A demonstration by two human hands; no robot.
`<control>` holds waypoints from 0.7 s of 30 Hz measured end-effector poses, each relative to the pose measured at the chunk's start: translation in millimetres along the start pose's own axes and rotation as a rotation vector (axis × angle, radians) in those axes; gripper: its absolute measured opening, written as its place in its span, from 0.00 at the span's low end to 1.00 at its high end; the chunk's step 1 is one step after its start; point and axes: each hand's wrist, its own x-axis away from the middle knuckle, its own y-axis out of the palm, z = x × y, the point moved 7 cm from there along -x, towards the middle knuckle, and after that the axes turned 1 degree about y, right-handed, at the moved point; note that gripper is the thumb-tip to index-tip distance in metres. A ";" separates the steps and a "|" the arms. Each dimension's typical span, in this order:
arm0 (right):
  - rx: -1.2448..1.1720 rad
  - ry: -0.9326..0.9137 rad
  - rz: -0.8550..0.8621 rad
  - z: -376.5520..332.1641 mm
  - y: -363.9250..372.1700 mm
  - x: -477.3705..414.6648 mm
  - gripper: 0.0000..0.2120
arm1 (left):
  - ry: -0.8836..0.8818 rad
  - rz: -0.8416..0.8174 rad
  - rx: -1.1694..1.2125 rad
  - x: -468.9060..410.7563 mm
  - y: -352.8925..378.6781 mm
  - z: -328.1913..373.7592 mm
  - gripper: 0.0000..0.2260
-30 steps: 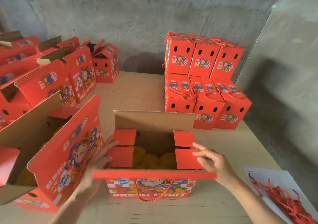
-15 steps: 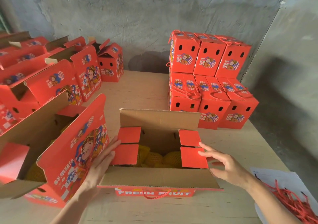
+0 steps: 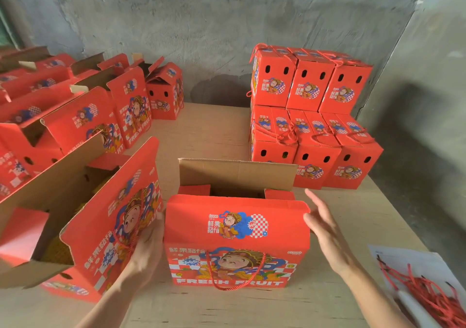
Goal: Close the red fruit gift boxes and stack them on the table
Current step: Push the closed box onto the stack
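Table [image 3: 214,131] bears gift box [image 3: 237,237] between left hand [image 3: 147,249] and right hand [image 3: 325,232].

front flap [image 3: 237,224] swung up from horizontal; right hand [image 3: 325,229] moved beside it

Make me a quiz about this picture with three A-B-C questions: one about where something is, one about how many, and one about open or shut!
1. Where does the pile of loose red cords lie? A on a white sheet at the right; B in a bucket; C on a chair.
2. How many box fronts show in the top row of the closed stack? A one; B three; C six.
3. How is the brown back flap of the front box? A standing up; B folded flat; C torn off.
Answers: 1 A, the cords rest on the sheet at the lower right; 2 B, three fronts stand side by side; 3 A, the flap rises above the opening.
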 end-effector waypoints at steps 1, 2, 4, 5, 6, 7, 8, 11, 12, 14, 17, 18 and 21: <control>-0.048 0.001 0.087 -1.4 1.0 -0.2 0.17 | 0.006 0.012 -0.001 0.1 -1.0 -0.4 0.13; -0.032 -0.007 0.159 -6.5 5.5 1.2 0.14 | 0.033 0.007 -0.015 1.3 -1.7 0.6 0.13; 0.089 -0.068 0.271 -12.2 11.0 2.5 0.11 | 0.049 -0.031 -0.048 3.4 0.6 4.9 0.13; 0.133 -0.096 0.317 -12.5 12.0 3.2 0.10 | 0.063 -0.044 -0.074 2.6 1.0 6.5 0.14; 0.154 -0.110 0.338 -14.5 12.2 4.2 0.09 | 0.076 -0.041 -0.092 0.4 -0.2 8.6 0.14; 0.171 -0.118 0.344 -13.6 12.9 5.0 0.09 | 0.056 -0.048 -0.057 -2.1 -0.1 10.1 0.14; 0.181 -0.122 0.352 -12.4 12.1 5.0 0.09 | 0.044 -0.060 -0.054 -5.0 0.6 12.6 0.15; 0.225 -0.140 0.362 -13.2 11.7 3.8 0.08 | 0.054 -0.097 -0.156 -17.6 4.5 20.5 0.18; 0.240 -0.145 0.357 -13.0 12.5 3.4 0.08 | 0.097 -0.095 -0.272 -20.7 6.4 25.2 0.15; 0.262 -0.152 0.364 -13.6 13.0 2.6 0.08 | 0.199 -0.046 -0.486 -23.2 13.8 30.9 0.10; 0.268 -0.153 0.375 -12.0 11.7 1.2 0.09 | 0.199 0.070 -0.535 -21.5 18.8 29.7 0.05; 0.266 -0.149 0.377 -12.0 11.8 0.8 0.09 | 0.204 0.101 -0.522 -20.3 19.0 29.7 0.05; 0.265 -0.139 0.388 -11.6 11.5 -1.9 0.10 | 0.261 0.136 -0.527 -17.7 17.9 29.8 0.05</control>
